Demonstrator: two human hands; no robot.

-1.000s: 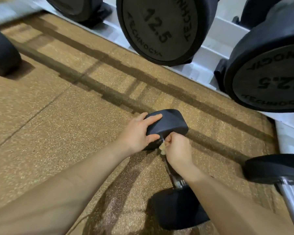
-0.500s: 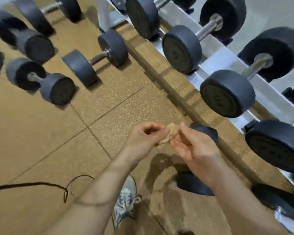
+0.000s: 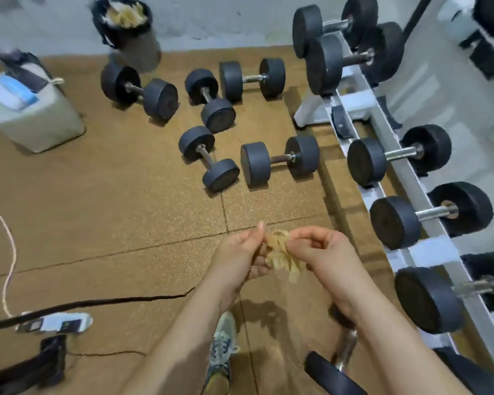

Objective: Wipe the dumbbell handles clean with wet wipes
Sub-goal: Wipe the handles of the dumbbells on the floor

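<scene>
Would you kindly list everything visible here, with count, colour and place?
floor dumbbells: six, black, five mid-floor, one by the feet
rack dumbbells: at least five, black, right
rack: one, white, right
bin: one, grey with black liner, far wall
box: one, pale, far left
cables: two, black and white, left floor
shoe: one, grey, bottom centre
wipe: one, tan, centre
left grip, right grip: bare hands, both pinching the wipe

Tan floor (image 3: 97, 209) carries loose dumbbells (image 3: 280, 159) and a rack (image 3: 354, 99).
</scene>
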